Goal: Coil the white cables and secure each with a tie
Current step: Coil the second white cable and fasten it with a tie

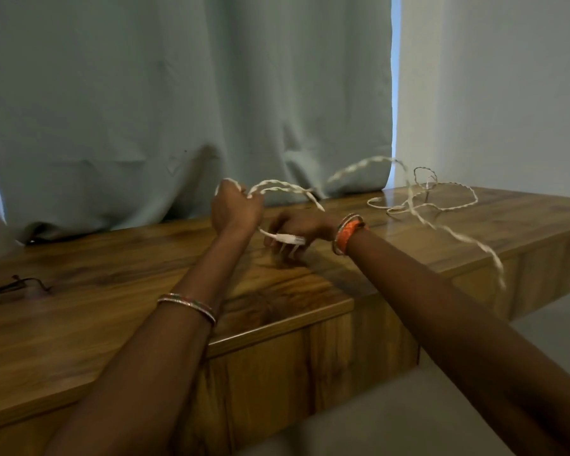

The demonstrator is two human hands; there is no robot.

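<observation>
A long white twisted cable (422, 205) lies in loose loops on the wooden table (79, 311) at the right and arcs through the air toward my hands. My left hand (236, 209) is raised above the table, fingers curled round a loop of this cable. My right hand (297, 227) is just right of it and lower, holding the cable's white plug end (288, 239) between its fingers. One stretch of the cable hangs over the table's right front edge. No tie is visible.
A pale green curtain (178, 93) hangs behind the table and touches its back edge. A pair of dark glasses (17, 287) lies on the table at the far left. The table steps down at the front, with floor at the lower right.
</observation>
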